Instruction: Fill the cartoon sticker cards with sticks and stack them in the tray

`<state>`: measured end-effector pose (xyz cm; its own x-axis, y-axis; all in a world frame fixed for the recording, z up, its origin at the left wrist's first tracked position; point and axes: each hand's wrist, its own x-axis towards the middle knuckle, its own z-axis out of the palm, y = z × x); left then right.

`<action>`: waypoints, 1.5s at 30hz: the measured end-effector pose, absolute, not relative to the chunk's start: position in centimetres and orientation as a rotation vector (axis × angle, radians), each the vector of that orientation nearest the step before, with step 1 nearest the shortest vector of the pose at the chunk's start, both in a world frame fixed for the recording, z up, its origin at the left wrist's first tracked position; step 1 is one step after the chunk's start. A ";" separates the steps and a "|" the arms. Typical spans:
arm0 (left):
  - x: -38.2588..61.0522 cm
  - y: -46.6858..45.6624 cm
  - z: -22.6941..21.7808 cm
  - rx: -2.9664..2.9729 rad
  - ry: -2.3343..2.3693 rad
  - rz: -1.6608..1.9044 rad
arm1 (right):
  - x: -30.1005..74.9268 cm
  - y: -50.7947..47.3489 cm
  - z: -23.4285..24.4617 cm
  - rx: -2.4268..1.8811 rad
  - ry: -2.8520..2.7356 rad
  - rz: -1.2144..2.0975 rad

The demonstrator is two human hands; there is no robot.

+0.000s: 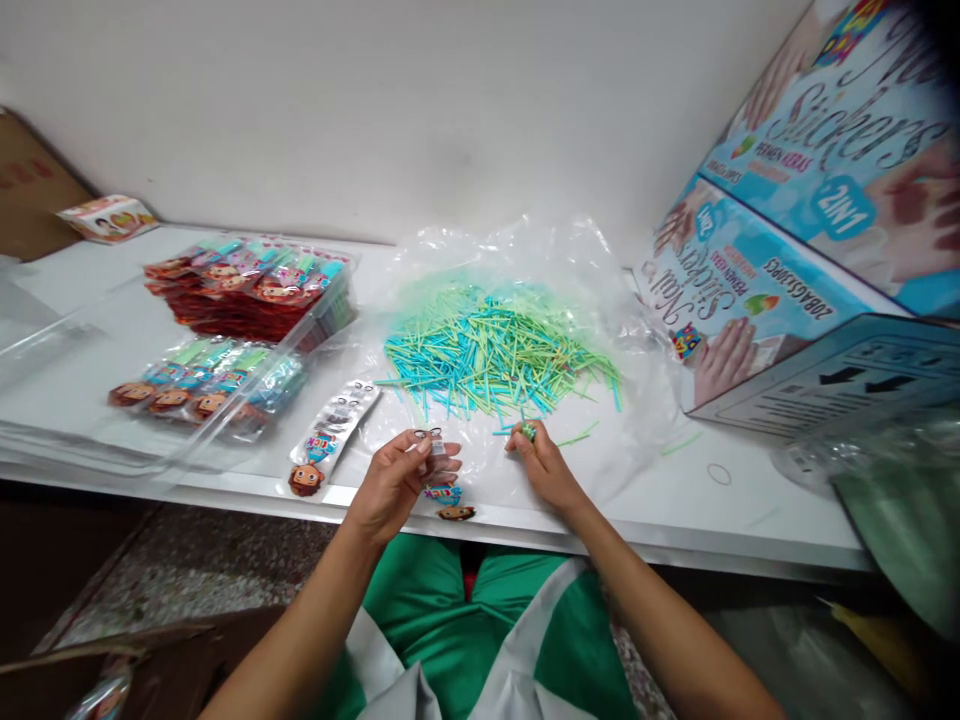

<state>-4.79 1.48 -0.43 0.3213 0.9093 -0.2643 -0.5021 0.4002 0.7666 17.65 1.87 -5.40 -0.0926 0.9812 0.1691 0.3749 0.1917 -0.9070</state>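
Observation:
My left hand (394,485) pinches the top of a small printed pouch (444,492) near the table's front edge. The pouch has a cartoon face at its lower end. My right hand (546,468) is closed on a small bunch of thin green sticks (529,431), their ends showing above the fingers. Just beyond both hands lies a loose heap of thin blue and green sticks (487,350) on a clear plastic sheet (555,245). To the left of my left hand, another flat pouch (330,440) of the same kind lies on the table.
At left, stacked pouches (247,285) and a row of filled pouches (199,385) lie by a clear plastic tray edge (259,375). Large printed boxes (757,290) stand at right. A small carton (109,218) sits at back left. Plastic bags hang over the right edge.

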 end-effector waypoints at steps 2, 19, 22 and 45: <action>-4.7 1.4 -0.5 0.619 0.770 1.005 | 18.1 1.6 -5.4 -1.340 -1.666 0.915; -1.4 3.4 3.5 0.778 0.591 0.906 | 18.0 0.4 -2.3 -1.215 -2.177 0.794; -0.5 3.8 3.2 0.790 0.619 0.859 | 17.9 0.6 -2.0 -1.216 -2.239 0.657; -2.4 2.3 2.1 0.683 0.775 0.907 | 17.2 0.5 -4.8 -1.291 -1.799 0.980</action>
<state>-2.42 2.32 2.07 0.3933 0.8729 -0.2888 -0.4215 0.4503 0.7871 17.20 0.46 -4.76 -0.2535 0.9608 0.1124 0.4269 0.2154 -0.8783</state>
